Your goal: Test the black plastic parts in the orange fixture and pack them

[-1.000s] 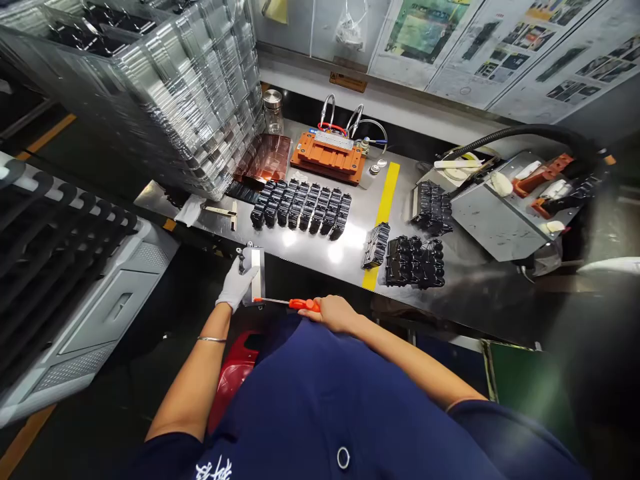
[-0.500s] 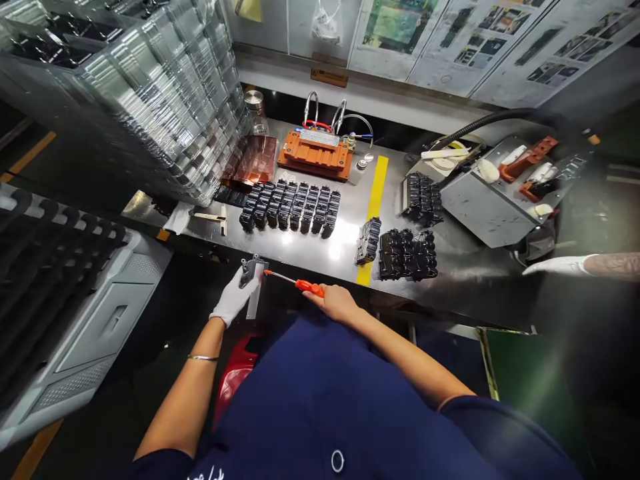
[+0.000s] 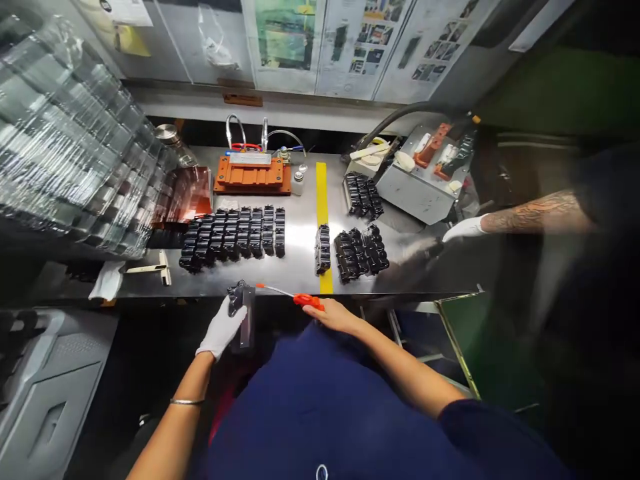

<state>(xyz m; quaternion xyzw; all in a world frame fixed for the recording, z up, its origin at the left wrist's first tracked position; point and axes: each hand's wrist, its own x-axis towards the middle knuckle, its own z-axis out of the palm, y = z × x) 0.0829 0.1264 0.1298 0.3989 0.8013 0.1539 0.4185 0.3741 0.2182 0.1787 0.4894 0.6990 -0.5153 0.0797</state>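
Black block [image 3: 246,323] is what we hold, a bit left of the middle of the frame, just below the front edge of the surface [image 3: 270,275]. Our white-gloved left hand [image 3: 221,328] has its fingers curled around the left side of the block, with the thumb lying over the front. Our bare right hand [image 3: 336,313], near the middle of the frame, is wrapped around the handle of an orange tool [image 3: 306,301], and its thin metal rod points left at the top of the block. We cannot tell if the tip touches the block or stops just beside it. The block looks hard and stiff, so we think it will not bend or squash when we squeeze. It is likely light enough for one hand, but we can only guess. Its long flat face looks smooth and might slip, so the bumpy left side seems the best place to grip. The little bits at the top look easy to hurt, so we would keep our fingers off them. More black blocks [image 3: 230,237] stand in a row left of the yellow tape [image 3: 321,190].
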